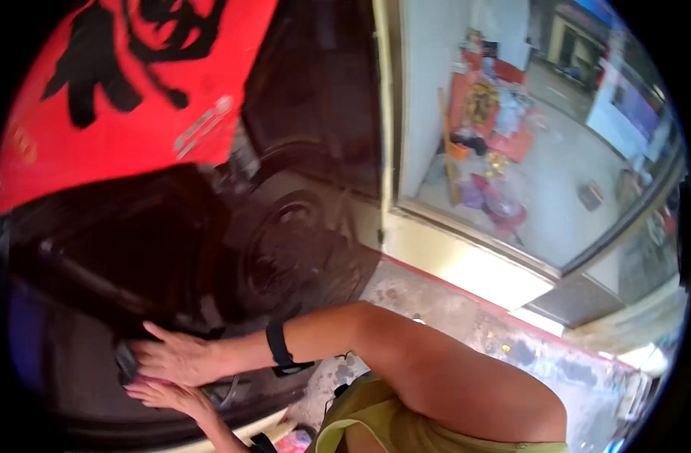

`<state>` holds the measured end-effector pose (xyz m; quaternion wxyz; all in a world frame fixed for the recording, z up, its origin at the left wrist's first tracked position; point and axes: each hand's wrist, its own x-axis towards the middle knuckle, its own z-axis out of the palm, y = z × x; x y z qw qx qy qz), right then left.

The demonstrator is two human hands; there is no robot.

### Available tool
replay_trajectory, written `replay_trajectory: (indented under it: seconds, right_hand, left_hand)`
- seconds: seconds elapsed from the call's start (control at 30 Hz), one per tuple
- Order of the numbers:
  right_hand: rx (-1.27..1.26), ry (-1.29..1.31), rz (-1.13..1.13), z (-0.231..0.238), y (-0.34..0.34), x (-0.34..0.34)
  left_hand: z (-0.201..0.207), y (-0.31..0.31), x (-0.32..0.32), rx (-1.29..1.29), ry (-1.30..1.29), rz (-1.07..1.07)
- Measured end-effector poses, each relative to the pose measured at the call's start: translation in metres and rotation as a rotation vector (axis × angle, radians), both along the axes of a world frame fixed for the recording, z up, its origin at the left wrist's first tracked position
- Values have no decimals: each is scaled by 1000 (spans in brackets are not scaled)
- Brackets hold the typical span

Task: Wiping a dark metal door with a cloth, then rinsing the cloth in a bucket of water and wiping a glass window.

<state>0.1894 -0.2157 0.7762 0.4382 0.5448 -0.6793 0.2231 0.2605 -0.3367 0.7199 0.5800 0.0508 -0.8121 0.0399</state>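
My right hand (178,359) reaches across to the dark brown panelled door (141,253), its thumb stuck out upward and its fingers over a small dark object (125,362). What that object is cannot be made out. Just below, my left hand (166,395) lies close against the right one, fingers stretched out toward the same spot. A thin pinkish edge (144,380) shows between the two hands; its kind is unclear. A black band sits on my right wrist.
Red paper (202,98) with black brushwork covers the door's upper part. At the right, a large window (557,174) shows piled goods and bags inside. A pale sill (466,260) runs below it, above stained concrete ground (428,298).
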Motion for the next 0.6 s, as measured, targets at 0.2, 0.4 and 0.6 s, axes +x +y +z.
replay_trajectory:
  seconds: [0.2,0.4,0.6]
  right_hand:
    - [-6,-50,-23,-98,41,-14]
    - [2,-161,106,-113,76,-17]
    - [-184,-418,94,-100,185,-22]
  left_hand:
    - [-111,25,-21,29,-101,-43]
    - [-128,63,-15,112,-165,-175]
    - [-57,174,-25,485,-325,-798]
